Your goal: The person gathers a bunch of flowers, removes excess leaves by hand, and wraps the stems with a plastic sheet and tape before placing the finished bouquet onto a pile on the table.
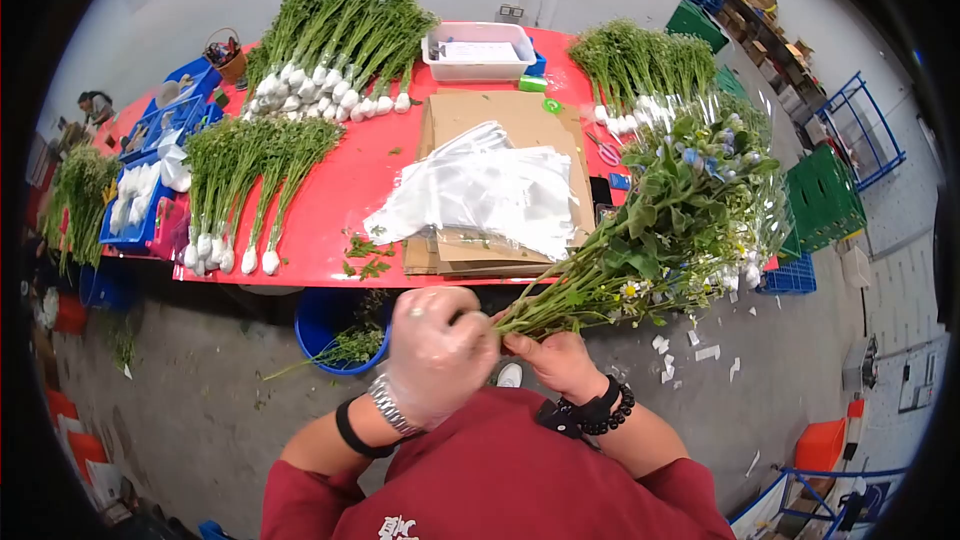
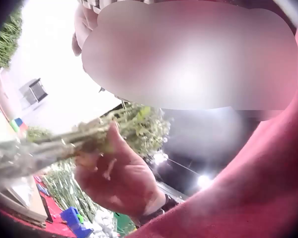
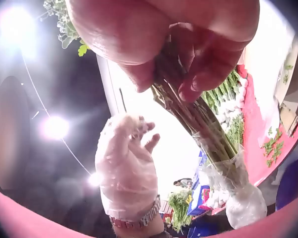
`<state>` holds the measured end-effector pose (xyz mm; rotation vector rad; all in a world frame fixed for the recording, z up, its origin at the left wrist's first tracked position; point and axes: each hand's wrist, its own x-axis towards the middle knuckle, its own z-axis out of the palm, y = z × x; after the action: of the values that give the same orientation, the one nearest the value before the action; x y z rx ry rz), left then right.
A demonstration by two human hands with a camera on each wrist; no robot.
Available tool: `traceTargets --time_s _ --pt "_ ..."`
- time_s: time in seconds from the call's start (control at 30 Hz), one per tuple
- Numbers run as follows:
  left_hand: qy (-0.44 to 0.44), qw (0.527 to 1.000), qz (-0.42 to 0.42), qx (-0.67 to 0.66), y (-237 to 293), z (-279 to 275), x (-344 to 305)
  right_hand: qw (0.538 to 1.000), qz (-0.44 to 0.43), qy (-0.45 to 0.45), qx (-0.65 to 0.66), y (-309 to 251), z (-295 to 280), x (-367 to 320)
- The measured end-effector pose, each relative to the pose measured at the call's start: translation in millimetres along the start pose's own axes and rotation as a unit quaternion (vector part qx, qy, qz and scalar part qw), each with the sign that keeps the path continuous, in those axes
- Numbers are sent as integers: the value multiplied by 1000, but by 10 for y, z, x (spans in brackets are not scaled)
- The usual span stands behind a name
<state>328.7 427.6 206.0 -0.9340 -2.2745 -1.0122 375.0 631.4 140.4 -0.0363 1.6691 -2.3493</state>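
Observation:
My right hand (image 1: 560,362) grips a mixed bouquet (image 1: 660,205) by its stems, the blossoms leaning up to the right. Leafy greens, pale blue flowers and small daisy-like blooms show in it. In the right wrist view the stem ends run into clear plastic and a rounded white wrap (image 3: 246,208). My left hand (image 1: 440,345), in a clear plastic glove, is beside the stem ends with its fingers bent. The right wrist view puts this gloved hand (image 3: 126,171) apart from the stems; I cannot tell whether its fingers hold anything.
White plastic sleeves (image 1: 490,190) lie on cardboard (image 1: 445,120) on the red table (image 1: 320,230). Bunches of greenery (image 1: 340,30) with white-wrapped ends stand along it. Scissors (image 1: 605,150) lie to the right. Below the front edge is a blue bucket (image 1: 312,325) with cuttings.

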Motion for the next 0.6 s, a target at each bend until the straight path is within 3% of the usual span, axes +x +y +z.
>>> traceTargets --time_s 0.1,0.17,0.3,0.33,0.37,0.4,0.43,0.47,0.5,0.53,0.57,0.6 --pt "6 994 -90 56 -310 -217 -297 995 5 56 -87 2 17 11" --pt "-66 973 -196 101 -868 -230 -731 992 -11 78 -102 143 -45 40" --pt "-265 853 -326 308 -1718 -196 -1695 980 -32 125 -152 326 -120 56" --pt "-316 823 -390 267 -1742 -251 -1712 977 -36 117 -173 355 -141 55" --pt "-310 821 -429 215 -1752 -278 -1735 974 -37 108 -194 374 -163 44" --pt "-301 838 -420 177 -1777 -273 -1771 952 -45 106 -282 359 -173 16" --pt "-291 852 -412 139 -1803 -270 -1810 952 -45 107 -282 374 -188 -13" --pt "-291 852 -413 139 -1828 -252 -1845 908 12 69 -413 420 -219 -38" --pt "-282 853 -431 88 -1781 -218 -1789 783 35 5 -621 564 -311 -109" --pt "-272 852 -447 38 -1733 -184 -1731 612 27 -62 -788 709 -404 -179" --pt "-272 851 -447 37 -1680 -155 -1675 612 27 -62 -788 840 -489 -193" --pt "-270 855 -443 11 -1622 -124 -1619 857 43 -13 -513 877 -507 -176"
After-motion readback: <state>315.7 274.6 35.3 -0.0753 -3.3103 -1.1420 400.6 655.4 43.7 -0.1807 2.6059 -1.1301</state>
